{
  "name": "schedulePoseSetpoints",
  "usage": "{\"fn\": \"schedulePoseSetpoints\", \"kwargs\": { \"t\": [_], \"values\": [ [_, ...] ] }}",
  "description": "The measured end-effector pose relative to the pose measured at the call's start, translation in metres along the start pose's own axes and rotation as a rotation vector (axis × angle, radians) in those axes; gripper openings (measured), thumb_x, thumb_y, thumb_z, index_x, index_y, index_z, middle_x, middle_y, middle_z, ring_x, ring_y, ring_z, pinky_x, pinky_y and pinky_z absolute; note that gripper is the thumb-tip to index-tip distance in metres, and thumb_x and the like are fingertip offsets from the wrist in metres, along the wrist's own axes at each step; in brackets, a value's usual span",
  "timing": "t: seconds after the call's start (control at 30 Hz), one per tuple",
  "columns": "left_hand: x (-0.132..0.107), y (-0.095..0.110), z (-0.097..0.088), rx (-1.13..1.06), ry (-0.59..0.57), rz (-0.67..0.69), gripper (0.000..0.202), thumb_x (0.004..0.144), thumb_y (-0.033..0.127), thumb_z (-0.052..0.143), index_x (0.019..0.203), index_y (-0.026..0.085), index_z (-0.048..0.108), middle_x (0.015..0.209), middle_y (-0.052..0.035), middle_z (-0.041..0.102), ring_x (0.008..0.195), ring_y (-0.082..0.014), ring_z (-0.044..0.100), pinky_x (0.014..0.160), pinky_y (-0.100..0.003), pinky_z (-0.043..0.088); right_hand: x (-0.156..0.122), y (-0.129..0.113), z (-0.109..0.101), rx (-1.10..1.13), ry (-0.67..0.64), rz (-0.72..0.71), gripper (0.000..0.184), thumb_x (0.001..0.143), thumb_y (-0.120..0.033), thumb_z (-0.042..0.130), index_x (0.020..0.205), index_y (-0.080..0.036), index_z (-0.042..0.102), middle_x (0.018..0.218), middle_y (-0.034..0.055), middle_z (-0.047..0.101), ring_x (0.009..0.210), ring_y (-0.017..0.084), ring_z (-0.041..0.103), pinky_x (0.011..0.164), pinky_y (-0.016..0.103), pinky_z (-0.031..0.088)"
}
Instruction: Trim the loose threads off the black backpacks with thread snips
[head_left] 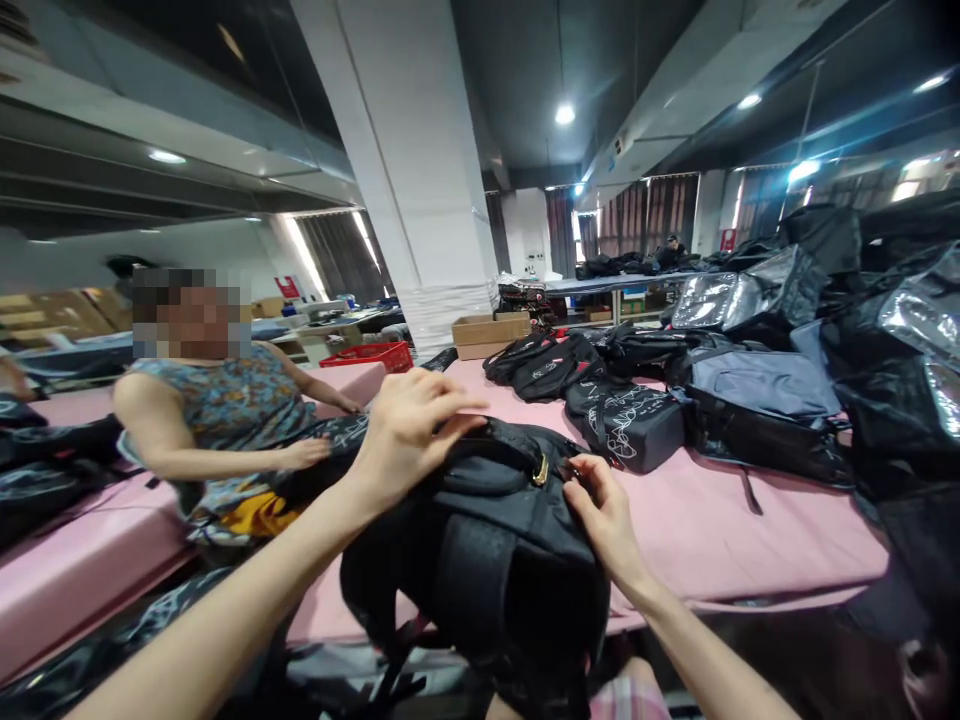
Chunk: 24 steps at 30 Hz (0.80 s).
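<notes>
A black backpack stands upright in front of me, with straps hanging at its lower left. A gold-coloured metal piece shows near its top. My left hand is at the top left of the backpack, index finger and thumb stretched out and apart, the thumb by the top edge. On the other side, my right hand is closed, thumb and fingers pinching the backpack's upper right edge. What exactly lies between those fingertips is small and partly hidden.
A pink-covered table holds several dark bags and a grey-blue backpack. Silvery-lined bags pile up at right. A co-worker sits at left handling a dark bag. A cardboard box and red crate stand near a pillar.
</notes>
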<state>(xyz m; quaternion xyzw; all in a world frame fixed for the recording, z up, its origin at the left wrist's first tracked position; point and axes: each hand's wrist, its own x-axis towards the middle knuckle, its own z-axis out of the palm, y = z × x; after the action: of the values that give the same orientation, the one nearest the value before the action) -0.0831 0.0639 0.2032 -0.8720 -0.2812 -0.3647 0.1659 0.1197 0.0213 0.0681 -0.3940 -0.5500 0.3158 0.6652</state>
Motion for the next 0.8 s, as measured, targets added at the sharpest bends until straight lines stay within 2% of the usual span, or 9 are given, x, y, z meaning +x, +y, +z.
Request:
{"fn": "schedulePoseSetpoints", "kwargs": {
  "t": [0.07,0.13,0.27,0.37,0.47,0.57,0.63,0.8],
  "values": [
    [-0.003,0.023,-0.004,0.032,-0.082,0.200,0.016,0.083,0.031,0.054,0.082,0.023,0.068,0.072,-0.0009,0.061,0.070,-0.0127,0.051,0.068,-0.027,0.034,0.002,0.000,-0.001,0.000,-0.015,-0.006,0.020,0.079,-0.029,0.055,0.096,-0.020,0.054,0.094,0.0021,0.057,0.091,0.016,0.053,0.079,0.026,0.042],
    [-0.003,0.043,-0.001,0.045,-0.211,0.319,0.014,0.084,0.031,0.054,0.085,0.025,0.067,0.070,0.0004,0.060,0.067,-0.0118,0.049,0.064,-0.026,0.031,0.004,0.001,-0.001,0.004,-0.027,-0.013,0.020,0.079,-0.028,0.055,0.097,-0.020,0.054,0.095,0.0021,0.057,0.092,0.016,0.052,0.080,0.026,0.042],
    [0.007,0.062,0.014,0.138,-0.345,0.332,0.018,0.082,0.030,0.056,0.098,0.025,0.063,0.070,0.0006,0.058,0.066,-0.0132,0.047,0.062,-0.028,0.028,0.005,0.001,0.000,0.018,-0.029,-0.028,0.020,0.079,-0.028,0.055,0.097,-0.019,0.053,0.093,0.0021,0.057,0.089,0.016,0.053,0.080,0.027,0.043],
    [0.015,0.064,0.021,0.200,-0.409,0.310,0.014,0.084,0.029,0.052,0.081,0.021,0.064,0.068,0.0000,0.056,0.063,-0.0133,0.046,0.059,-0.029,0.025,0.005,0.000,-0.003,0.008,-0.027,-0.036,0.020,0.080,-0.028,0.054,0.097,-0.019,0.054,0.094,0.0029,0.058,0.090,0.016,0.054,0.081,0.027,0.044],
    [0.015,0.062,0.026,0.240,-0.394,0.268,0.023,0.086,0.024,0.046,0.069,0.019,0.061,0.069,-0.0008,0.056,0.061,-0.0128,0.046,0.057,-0.028,0.026,0.003,0.000,-0.012,-0.033,0.005,-0.025,0.022,0.080,-0.028,0.054,0.100,-0.018,0.054,0.097,0.0041,0.061,0.091,0.017,0.057,0.080,0.028,0.046],
    [0.009,0.057,0.029,0.188,-0.314,0.213,0.023,0.087,0.025,0.044,0.072,0.018,0.060,0.070,-0.0010,0.056,0.061,-0.0116,0.047,0.055,-0.024,0.029,-0.002,-0.002,-0.021,-0.150,0.037,-0.046,0.022,0.079,-0.029,0.056,0.098,-0.019,0.058,0.095,0.0047,0.064,0.089,0.018,0.060,0.078,0.028,0.047],
    [0.006,0.054,0.031,0.124,-0.274,0.180,0.022,0.088,0.026,0.044,0.074,0.017,0.060,0.070,-0.0010,0.055,0.062,-0.0108,0.048,0.055,-0.022,0.031,-0.007,-0.008,-0.024,-0.254,0.009,-0.091,0.019,0.078,-0.029,0.058,0.093,-0.019,0.062,0.091,0.0045,0.067,0.085,0.018,0.062,0.075,0.028,0.048],
    [0.003,0.054,0.031,0.066,-0.280,0.128,0.023,0.088,0.026,0.044,0.074,0.017,0.060,0.072,-0.0011,0.055,0.063,-0.0104,0.049,0.055,-0.020,0.033,-0.011,-0.025,-0.020,-0.420,-0.016,-0.189,0.014,0.078,-0.027,0.058,0.088,-0.021,0.066,0.086,0.0035,0.070,0.077,0.017,0.065,0.068,0.026,0.049]
  ]
}}
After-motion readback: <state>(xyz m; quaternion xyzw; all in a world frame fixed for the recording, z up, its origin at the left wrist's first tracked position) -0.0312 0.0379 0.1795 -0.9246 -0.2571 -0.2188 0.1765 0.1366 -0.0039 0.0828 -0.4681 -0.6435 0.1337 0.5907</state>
